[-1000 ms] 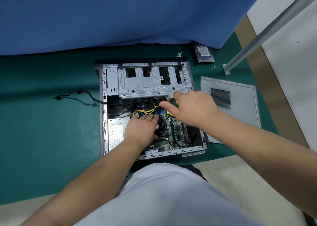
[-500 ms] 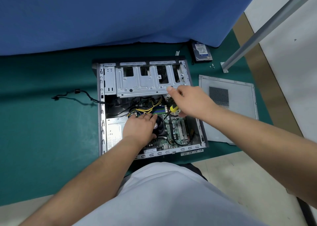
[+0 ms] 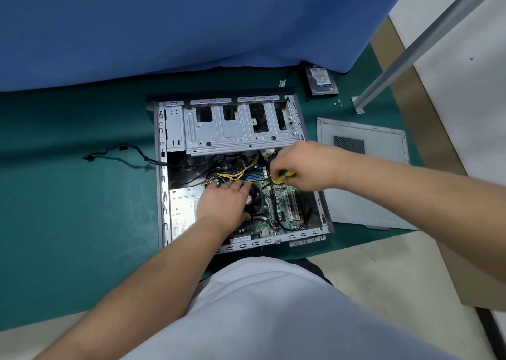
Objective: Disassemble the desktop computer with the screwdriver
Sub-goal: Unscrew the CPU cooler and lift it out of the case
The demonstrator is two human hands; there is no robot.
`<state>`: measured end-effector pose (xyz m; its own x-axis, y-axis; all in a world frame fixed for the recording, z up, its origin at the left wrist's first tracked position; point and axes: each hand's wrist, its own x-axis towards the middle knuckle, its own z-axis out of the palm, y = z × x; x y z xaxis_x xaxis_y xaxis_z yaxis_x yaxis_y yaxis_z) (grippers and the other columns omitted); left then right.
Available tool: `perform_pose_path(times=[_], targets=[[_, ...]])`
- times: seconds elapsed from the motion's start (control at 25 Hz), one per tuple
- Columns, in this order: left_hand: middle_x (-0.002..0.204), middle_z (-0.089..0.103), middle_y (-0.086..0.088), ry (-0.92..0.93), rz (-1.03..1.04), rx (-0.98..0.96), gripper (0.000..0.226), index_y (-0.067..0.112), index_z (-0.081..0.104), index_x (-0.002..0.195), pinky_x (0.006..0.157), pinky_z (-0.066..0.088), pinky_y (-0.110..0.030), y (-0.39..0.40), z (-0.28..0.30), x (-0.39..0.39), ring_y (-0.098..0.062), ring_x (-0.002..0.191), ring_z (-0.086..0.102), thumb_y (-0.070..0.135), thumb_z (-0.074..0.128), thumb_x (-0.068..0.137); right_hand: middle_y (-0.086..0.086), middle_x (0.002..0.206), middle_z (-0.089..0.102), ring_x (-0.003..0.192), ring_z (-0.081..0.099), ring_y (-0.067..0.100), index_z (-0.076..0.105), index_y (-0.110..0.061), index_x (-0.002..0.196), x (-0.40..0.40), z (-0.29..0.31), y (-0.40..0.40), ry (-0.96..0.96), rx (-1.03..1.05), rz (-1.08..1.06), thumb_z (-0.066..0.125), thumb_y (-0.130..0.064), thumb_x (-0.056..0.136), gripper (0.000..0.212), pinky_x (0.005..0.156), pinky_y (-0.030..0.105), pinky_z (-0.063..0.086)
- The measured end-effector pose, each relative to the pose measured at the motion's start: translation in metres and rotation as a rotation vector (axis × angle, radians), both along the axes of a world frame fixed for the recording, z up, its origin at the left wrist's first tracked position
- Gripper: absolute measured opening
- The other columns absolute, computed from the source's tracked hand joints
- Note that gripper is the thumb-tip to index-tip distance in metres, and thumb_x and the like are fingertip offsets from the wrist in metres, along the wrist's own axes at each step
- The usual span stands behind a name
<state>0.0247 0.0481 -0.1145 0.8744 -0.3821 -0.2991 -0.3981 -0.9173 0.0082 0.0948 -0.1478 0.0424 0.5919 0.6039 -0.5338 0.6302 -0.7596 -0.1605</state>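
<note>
A table (image 3: 68,209) covered in dark green matting carries everything. The opened desktop computer case (image 3: 161,184) lies flat on its side near the middle. Just to its right rests the detached grey side panel (image 3: 364,190), its vent grille facing up. A hard drive (image 3: 321,82) sits at the far edge, partly under the blue cloth (image 3: 191,25). A few small screws (image 3: 339,102) lie near it. A black cable (image 3: 120,151) trails left from the case.

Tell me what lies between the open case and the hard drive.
Only bare green mat, in the head view, between the case and the hard drive.
</note>
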Motion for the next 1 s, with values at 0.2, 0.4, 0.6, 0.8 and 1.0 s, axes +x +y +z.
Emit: perform_pose_path(times=[0.2, 0.4, 0.6, 0.8, 1.0], targets=[[0.167, 0.03, 0.001, -0.004, -0.003, -0.002, 0.089, 0.024, 0.019, 0.162, 0.112, 0.033, -0.042, 0.0, 0.001, 0.0, -0.019, 0.149, 0.036, 0.065, 0.057, 0.093, 0.003, 0.082, 0.068, 0.065, 0.071, 0.019, 0.057, -0.02, 0.108, -0.009, -0.011, 0.006, -0.019, 0.205, -0.767, 0.024, -0.073, 0.099, 0.063, 0.066, 0.033, 0.051], [0.167, 0.029, 0.001, -0.009, -0.008, 0.003, 0.089, 0.024, 0.018, 0.163, 0.112, 0.033, -0.041, 0.0, 0.002, -0.001, -0.019, 0.15, 0.036, 0.065, 0.055, 0.094, 0.001, 0.083, 0.059, 0.069, 0.051, 0.025, 0.045, -0.016, 0.116, -0.006, -0.009, 0.003, -0.25, -0.109, -0.143, 0.031, -0.058, 0.105, 0.047, 0.058, 0.037, 0.043], [0.167, 0.029, 0.002, -0.011, -0.012, 0.014, 0.089, 0.024, 0.017, 0.163, 0.113, 0.032, -0.042, 0.0, 0.002, 0.0, -0.019, 0.149, 0.036, 0.066, 0.055, 0.094, 0.003, 0.107, 0.058, 0.096, 0.059, 0.026, 0.05, -0.017, 0.124, 0.001, 0.0, -0.012, -0.177, 0.06, 0.173, 0.05, -0.046, 0.102, 0.036, 0.079, 0.043, 0.053], [0.167, 0.03, 0.003, -0.011, 0.001, 0.005, 0.089, 0.025, 0.018, 0.162, 0.113, 0.033, -0.042, 0.0, 0.001, -0.001, -0.018, 0.149, 0.036, 0.066, 0.056, 0.093, -0.005, 0.061, 0.037, 0.063, 0.048, 0.026, 0.052, -0.016, 0.116, -0.01, -0.019, 0.003, -0.415, -0.096, -0.475, 0.016, -0.069, 0.101, 0.066, 0.046, 0.028, 0.024], [0.166, 0.03, 0.003, -0.011, 0.005, -0.004, 0.089, 0.025, 0.019, 0.162, 0.111, 0.033, -0.041, -0.001, 0.001, 0.0, -0.018, 0.149, 0.037, 0.066, 0.057, 0.092, 0.0, 0.081, 0.056, 0.078, 0.055, 0.025, 0.05, -0.013, 0.105, -0.007, -0.009, -0.008, -0.306, 0.168, 0.199, 0.038, -0.042, 0.099, 0.033, 0.073, 0.037, 0.049]])
